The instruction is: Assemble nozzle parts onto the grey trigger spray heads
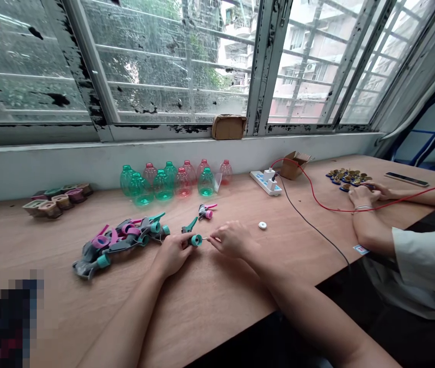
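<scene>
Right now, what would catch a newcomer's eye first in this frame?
The person's left hand holds a teal-capped spray head at the middle of the table, the right hand pinching a thin pale piece at its cap. Left of them lies a pile of pink and teal spray heads; green and pink bottles stand by the wall behind.

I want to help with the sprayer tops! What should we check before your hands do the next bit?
1. The left hand holds the spray head: ok.
2. The right hand pinches the thin piece at the teal collar: ok.
3. The thin piece lines up with the opening: cannot tell, too small.
4. The pile of spray heads lies near the left hand: ok.
5. The bottles stand upright by the wall: ok.
6. The red wire lies apart from both hands: ok.
</scene>
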Demonstrator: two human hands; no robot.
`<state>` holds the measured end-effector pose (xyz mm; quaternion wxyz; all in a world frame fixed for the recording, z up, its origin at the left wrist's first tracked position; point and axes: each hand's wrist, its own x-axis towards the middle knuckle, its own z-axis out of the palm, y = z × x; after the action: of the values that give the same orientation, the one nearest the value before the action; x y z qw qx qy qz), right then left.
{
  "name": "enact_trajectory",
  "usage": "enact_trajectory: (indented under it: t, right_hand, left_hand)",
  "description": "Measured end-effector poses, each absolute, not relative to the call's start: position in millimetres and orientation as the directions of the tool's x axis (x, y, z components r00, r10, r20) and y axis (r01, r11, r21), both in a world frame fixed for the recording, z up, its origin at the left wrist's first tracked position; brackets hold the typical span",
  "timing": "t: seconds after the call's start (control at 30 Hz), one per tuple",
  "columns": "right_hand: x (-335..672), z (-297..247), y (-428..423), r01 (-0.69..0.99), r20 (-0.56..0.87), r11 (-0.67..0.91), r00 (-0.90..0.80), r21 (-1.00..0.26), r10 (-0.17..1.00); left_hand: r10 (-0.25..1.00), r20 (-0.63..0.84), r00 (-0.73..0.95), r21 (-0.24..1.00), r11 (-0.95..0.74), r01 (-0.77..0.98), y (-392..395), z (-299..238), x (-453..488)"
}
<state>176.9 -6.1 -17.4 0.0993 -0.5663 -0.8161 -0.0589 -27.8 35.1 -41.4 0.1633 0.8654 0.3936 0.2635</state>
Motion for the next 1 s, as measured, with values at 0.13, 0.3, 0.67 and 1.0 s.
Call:
enact_trajectory:
  t: [0.13, 0.3, 0.67, 1.0]
  right_hand:
    - [182.5, -21.5, -2.2, 0.914, 0.253, 0.406, -0.387, -0.024, 0.886]
    - [189.7, -30.7, 5.9, 0.886, 0.283, 0.459, -0.423, -0.072, 0.861]
    - [199.2, -39.7, 11.9, 0.801, 0.335, 0.565, -0.486, -0.199, 0.807]
    - [200.2, -43.6, 13.1, 0.731, 0.380, 0.596, -0.475, -0.331, 0.794]
  left_hand:
    - [0.749, 0.323, 0.579, 0.501, -0.654, 0.567, 36.5, -41.5, -29.8]
    - [0.760, 0.313, 0.570, 0.505, -0.641, 0.577, 37.3, -43.5, -30.5]
    - [0.752, 0.270, 0.601, 0.525, -0.638, 0.563, 31.9, -35.5, -28.7]
    - [0.770, 0.272, 0.577, 0.596, -0.606, 0.528, 31.7, -37.8, -29.8]
